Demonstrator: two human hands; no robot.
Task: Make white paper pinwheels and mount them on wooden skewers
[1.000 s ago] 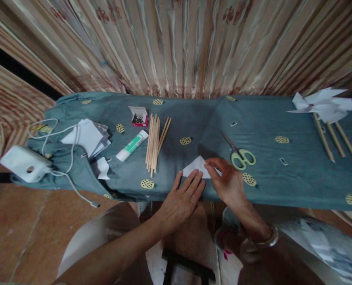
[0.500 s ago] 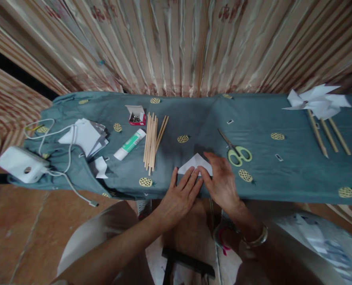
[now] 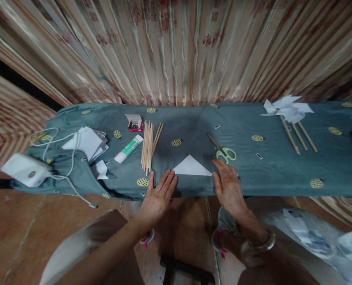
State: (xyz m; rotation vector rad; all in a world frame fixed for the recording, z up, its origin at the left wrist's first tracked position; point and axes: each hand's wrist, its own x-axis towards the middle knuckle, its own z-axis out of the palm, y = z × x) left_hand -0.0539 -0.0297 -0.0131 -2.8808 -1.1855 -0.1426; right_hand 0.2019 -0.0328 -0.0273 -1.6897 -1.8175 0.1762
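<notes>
A sheet of white paper folded into a triangle (image 3: 190, 166) lies flat near the front edge of the cloth-covered table, its long side toward me. My left hand (image 3: 159, 194) rests with fingers stretched out, the fingertips at the triangle's left corner. At the right corner is my right hand (image 3: 229, 186), its fingers apart and a bracelet on the wrist. Just beyond my right hand lie scissors (image 3: 225, 152) with light green handles. Several thin wooden sticks (image 3: 148, 146) lie in a bundle beyond my left hand.
Left of the sticks are a glue tube (image 3: 129, 149) and an open box of metal pins (image 3: 134, 123). Farther left lie a stack of cut paper (image 3: 88, 142) and a white power adapter (image 3: 27, 170) with cables. Paper pinwheels (image 3: 290, 109) on sticks lie at the right.
My hands have moved apart from the middle of the paper to its two corners, uncovering the whole triangle. The view has shifted slightly to the right.
</notes>
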